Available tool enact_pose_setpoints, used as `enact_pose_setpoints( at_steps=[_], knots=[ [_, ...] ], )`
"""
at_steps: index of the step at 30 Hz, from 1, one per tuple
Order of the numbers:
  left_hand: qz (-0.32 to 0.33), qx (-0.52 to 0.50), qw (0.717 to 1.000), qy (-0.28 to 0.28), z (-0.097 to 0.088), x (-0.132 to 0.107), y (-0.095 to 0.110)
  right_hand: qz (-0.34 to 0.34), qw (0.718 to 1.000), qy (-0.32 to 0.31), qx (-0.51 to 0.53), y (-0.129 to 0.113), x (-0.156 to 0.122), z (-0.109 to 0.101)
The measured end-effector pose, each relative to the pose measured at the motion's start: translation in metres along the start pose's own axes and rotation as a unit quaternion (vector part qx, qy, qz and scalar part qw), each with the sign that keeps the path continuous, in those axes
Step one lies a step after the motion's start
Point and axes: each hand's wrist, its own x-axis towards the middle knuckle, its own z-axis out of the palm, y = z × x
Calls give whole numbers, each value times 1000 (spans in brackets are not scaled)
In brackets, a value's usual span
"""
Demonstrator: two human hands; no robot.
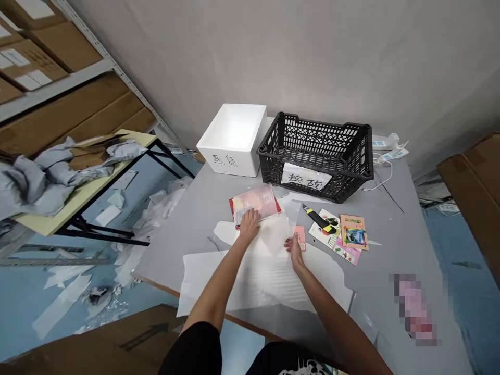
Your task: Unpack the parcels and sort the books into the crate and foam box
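Observation:
My left hand (248, 225) lies flat, fingers spread, on the near edge of a red-covered book in clear wrap (255, 202) and on a thin white foam sheet (269, 237). At the sheet's right edge my right hand (295, 249) has its fingers curled on the foam, beside a small pink card (300, 237). More white foam sheets (258, 278) lie spread under both forearms on the grey table (394, 245).
A white foam box (234, 138) and a black plastic crate (318, 153) with a paper label stand at the back. A yellow-black utility knife (318, 219) and small colourful booklets (353, 232) lie at right. Paper scraps litter the floor at left; cardboard boxes fill shelves.

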Motion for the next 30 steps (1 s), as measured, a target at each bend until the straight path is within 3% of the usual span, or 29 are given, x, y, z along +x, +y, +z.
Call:
enact_pose_setpoints(
  at_steps=[4,8,14,20,25,30],
  knots=[
    [46,54,996,-46,-3,29,-24,68,995,20,66,-7,-13,18],
    [75,92,990,-80,-1,46,-33,107,989,22,98,-10,-15,30],
    [96,110,983,-108,1,58,-37,134,980,21,146,-9,-13,30],
    [69,83,990,-91,1,60,-26,107,984,36,141,-11,-15,27],
    [48,12,997,-67,-30,66,-41,54,991,62,104,-23,-16,16],
    [-25,-94,995,-8,-88,83,-89,-11,995,81,65,-39,-6,-19]
  ],
)
